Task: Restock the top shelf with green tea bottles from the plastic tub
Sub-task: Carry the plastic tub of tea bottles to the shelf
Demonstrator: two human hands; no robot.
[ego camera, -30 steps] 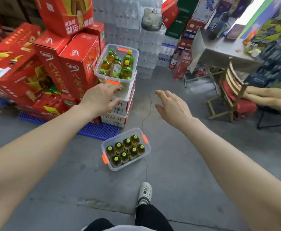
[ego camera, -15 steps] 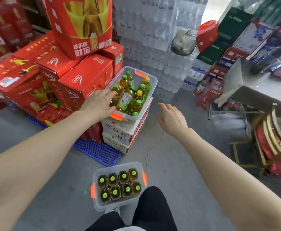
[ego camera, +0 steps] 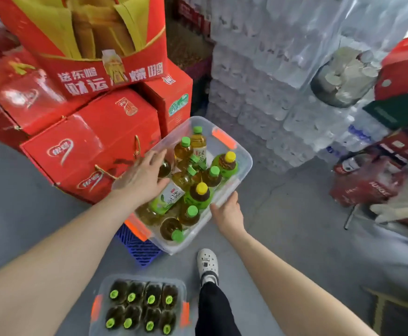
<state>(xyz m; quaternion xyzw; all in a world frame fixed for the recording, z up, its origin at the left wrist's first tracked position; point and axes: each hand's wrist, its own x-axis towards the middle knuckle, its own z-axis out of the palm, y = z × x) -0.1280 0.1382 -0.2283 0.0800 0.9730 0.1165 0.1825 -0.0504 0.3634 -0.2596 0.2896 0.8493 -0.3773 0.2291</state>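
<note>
At your feet, a second tub (ego camera: pixel 140 278) on the floor holds eight upright green-capped bottles (ego camera: pixel 150 299). Just beyond, your right hand (ego camera: pixel 228 213) grasps the near rim of the plastic tub (ego camera: pixel 245 163), thumb over its edge. Your left hand (ego camera: pixel 142 180) reaches in, fingers released and spread over the green tea bottles (ego camera: pixel 169 197) jumbled inside. Red cartons (ego camera: pixel 91 151) stand beside it at left, with wrapped water packs (ego camera: pixel 270 93) behind.

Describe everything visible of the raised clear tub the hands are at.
The raised tub is clear plastic, lidless, with orange latches at both ends. Beside red cartons, it holds tea bottles with green or yellow caps, some lying down. The right hand grips its right rim; the left hand reaches over its left edge.
</note>
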